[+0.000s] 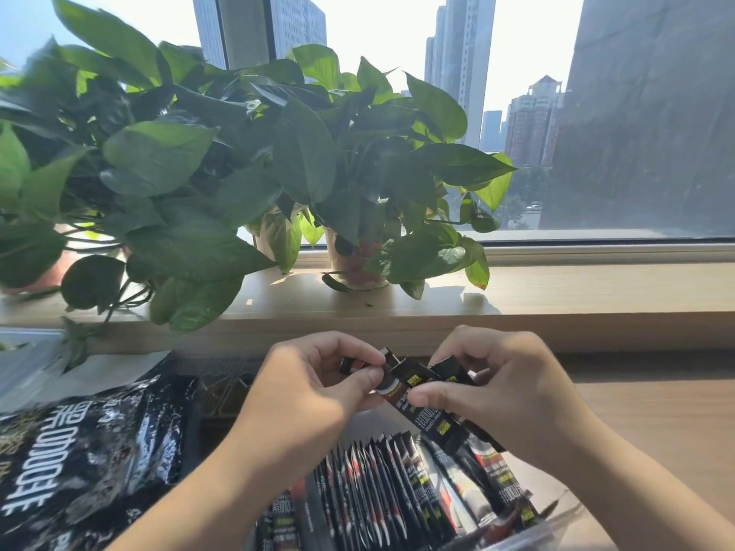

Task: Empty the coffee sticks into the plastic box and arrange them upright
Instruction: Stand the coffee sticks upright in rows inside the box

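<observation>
- Left hand (314, 381) raised above the box, thumb and forefinger pinching the top ends of a small bundle of coffee sticks (423, 395).
- Right hand (493, 385) close beside it, thumb and fingers pinched on the same bundle from the other side, fingertips of both hands nearly meeting.
- Bundle held tilted, upper ends fanned out between the two hands, lower ends slanting down to the right toward the box.
- Clear plastic box (529, 536) at the bottom edge, between the forearms, only its near right rim plainly visible.
- Row of sticks (382, 491) already inside the box, standing on end and leaning slightly, packed side by side; a few at the right end lying more slanted.
- Black foil coffee bag (79, 471) lying crumpled on the table to the left of the box, white lettering facing up.
- Wooden table (656, 423) bare on the right side.
- Clear plastic lid or tray (28, 359) at the far left edge, blurred; exact kind impossible to tell.
- Leafy green potted plants (222, 161) on the window ledge (557, 296) behind the hands, tall buildings (465, 65) beyond the glass.
</observation>
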`<state>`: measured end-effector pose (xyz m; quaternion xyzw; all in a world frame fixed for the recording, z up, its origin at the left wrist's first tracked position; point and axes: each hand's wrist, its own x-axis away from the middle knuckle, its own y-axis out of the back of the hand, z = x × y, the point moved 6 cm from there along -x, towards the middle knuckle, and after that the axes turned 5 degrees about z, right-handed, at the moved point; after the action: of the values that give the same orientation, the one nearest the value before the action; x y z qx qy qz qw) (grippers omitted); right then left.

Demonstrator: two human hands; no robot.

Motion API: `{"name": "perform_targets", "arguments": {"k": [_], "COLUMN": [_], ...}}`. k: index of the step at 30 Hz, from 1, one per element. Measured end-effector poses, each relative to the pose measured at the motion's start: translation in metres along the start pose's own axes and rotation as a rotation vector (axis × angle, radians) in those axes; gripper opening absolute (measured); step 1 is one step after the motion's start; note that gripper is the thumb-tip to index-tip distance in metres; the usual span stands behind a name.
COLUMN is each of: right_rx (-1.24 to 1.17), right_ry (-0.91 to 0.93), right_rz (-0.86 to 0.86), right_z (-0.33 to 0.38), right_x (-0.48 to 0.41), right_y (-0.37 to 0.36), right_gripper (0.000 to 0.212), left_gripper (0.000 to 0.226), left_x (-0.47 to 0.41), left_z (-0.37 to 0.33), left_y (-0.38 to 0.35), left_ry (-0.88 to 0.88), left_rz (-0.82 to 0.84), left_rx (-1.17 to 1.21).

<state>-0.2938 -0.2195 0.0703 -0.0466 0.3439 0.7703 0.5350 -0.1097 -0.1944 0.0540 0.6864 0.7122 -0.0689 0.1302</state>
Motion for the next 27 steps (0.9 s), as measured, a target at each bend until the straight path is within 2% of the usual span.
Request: {"name": "perform_targets", "arguments": {"k": [8,12,19,23,27], "right_rx": [0.218,0.266,0.215,0.179,0.083], "right_ry": [0.013,0.043,-0.016,-0.079,-0.098], "right_rz": [0.014,0.010,0.078,0.183,0.192], "right_z": [-0.004,-0.001,-0.002,-0.013,-0.017], "right_x": [-0.001,-0.002,-0.001,-0.002,-0.003], "right_y": [-0.003,-0.004,-0.005,-0.011,-0.007], "right_gripper": [0.044,0.043,0.041,0.022,0.035], "left_gripper": [0.028,0.010,0.018,0.020,0.019], "left_x": [0.005,0.007,0.005,0.003,0.002], "left_z": [0.001,-0.003,-0.006,-0.006,-0.005], "left_y": [-0.006,-0.009,-0.005,0.000,0.006], "left_ry": [0.090,0.081,0.014,-0.007,-0.009], "left_rz": [0.095,0.146,0.050,0.020,-0.058], "left_rx": [-0.093,-0.076,-0.148,-0.182,-0.175]}}
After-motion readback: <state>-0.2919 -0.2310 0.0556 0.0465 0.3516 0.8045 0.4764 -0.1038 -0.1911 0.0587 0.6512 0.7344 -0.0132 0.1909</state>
